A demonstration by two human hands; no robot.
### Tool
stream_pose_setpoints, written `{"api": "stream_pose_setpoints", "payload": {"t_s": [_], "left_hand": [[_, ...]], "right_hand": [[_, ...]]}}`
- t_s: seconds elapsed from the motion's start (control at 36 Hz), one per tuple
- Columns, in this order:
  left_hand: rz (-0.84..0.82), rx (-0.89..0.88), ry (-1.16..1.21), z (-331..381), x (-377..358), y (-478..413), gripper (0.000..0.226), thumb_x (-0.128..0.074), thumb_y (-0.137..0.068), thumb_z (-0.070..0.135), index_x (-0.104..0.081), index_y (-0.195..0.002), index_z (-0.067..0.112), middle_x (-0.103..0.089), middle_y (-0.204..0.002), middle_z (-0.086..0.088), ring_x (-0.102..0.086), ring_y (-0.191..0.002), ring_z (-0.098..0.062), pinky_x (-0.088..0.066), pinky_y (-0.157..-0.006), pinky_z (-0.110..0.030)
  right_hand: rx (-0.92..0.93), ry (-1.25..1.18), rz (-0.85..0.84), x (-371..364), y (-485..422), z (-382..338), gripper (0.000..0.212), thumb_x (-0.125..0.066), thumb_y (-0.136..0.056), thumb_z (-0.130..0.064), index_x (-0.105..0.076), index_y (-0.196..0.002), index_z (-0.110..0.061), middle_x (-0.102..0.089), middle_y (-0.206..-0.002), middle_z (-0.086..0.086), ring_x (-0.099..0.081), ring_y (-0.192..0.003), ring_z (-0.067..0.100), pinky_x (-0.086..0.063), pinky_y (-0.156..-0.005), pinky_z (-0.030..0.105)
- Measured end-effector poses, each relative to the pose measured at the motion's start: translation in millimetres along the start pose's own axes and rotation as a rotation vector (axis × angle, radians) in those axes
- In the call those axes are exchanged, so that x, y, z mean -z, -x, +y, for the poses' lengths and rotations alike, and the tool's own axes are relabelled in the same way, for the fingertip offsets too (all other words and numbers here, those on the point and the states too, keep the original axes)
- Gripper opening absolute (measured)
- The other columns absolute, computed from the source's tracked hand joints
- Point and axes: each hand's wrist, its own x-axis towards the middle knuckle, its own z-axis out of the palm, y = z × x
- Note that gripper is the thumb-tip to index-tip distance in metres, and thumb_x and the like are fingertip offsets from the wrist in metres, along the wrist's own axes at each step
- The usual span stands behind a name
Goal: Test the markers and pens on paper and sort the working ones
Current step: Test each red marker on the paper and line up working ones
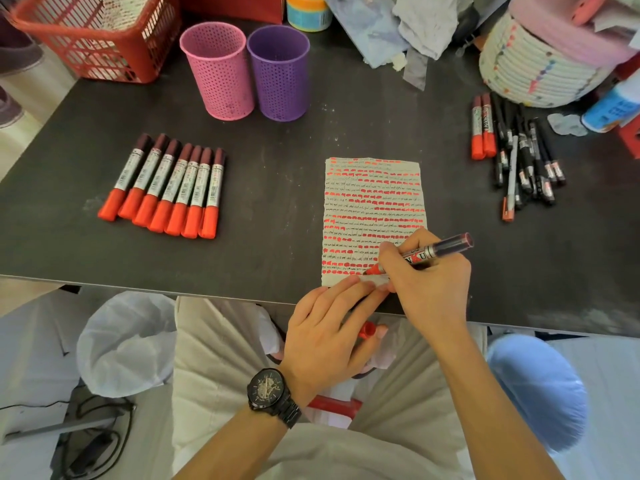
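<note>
— Marker (420, 254)?
— Pinched in the right hand (426, 282), fingers curled round the barrel. Tilted, dark end up and to the right, red tip down on the paper (374, 202), at the lowest row of red dashes.

— And the paper?
— Flat near the front edge of the tabletop (277, 202), right of the middle. Filled nearly top to bottom with rows of red dashes and thin scribbles.

— Left hand (329, 330)?
— Fingers straight, pressing on the paper's near edge, just beside the right hand. Red cap (367, 330) pinched at the thumb, just off the front edge. Black watch (272, 393) on the wrist.

— Other markers?
— Row of seven (166, 188) toward the left edge, side by side and touching, red caps pointing to the front. Heap of dark pens (519, 161) toward the right edge, two red markers (482, 128) lying along its left side.

— Farther back?
— Pink cup (220, 71) and purple cup (278, 72), upright, side by side, toward the back edge. Red basket (93, 36) at the back left corner.
</note>
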Motion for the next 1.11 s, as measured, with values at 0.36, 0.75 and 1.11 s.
{"api": "stream_pose_setpoints", "payload": {"t_s": [0.36,0.75,1.11], "left_hand": [[-0.006,-0.005,-0.008,0.4,0.3,0.3,0.041,-0.055,-0.100,0.043,-0.066,-0.133,0.022,-0.065,-0.133,0.004,-0.053,-0.133,-0.013,-0.027,-0.114,-0.025],[0.004,-0.015,0.004,-0.5,-1.3,1.2,0.041,-0.056,-0.099,0.041,-0.067,-0.132,0.020,-0.065,-0.134,0.003,-0.053,-0.133,-0.014,-0.026,-0.115,-0.025],[-0.017,-0.016,0.021,-0.4,0.9,1.6,0.043,-0.058,-0.098,0.043,-0.064,-0.136,0.023,-0.059,-0.137,0.006,-0.051,-0.135,-0.013,-0.028,-0.114,-0.026]], "right_hand": [[0.001,0.007,0.002,0.7,0.3,0.5,0.023,-0.071,-0.086,-0.024,-0.060,-0.066,-0.020,-0.067,-0.061,-0.006,-0.067,-0.059,0.010,-0.058,-0.060,0.031],[-0.002,-0.049,-0.003,0.8,1.1,2.2,0.024,-0.074,-0.086,-0.018,-0.062,-0.065,-0.019,-0.066,-0.059,-0.005,-0.068,-0.057,0.012,-0.057,-0.060,0.023],[-0.040,-0.194,0.062,6.1,-1.9,3.6,0.027,-0.072,-0.086,-0.020,-0.056,-0.065,-0.020,-0.063,-0.055,-0.002,-0.062,-0.051,0.013,-0.051,-0.051,0.024]]}}
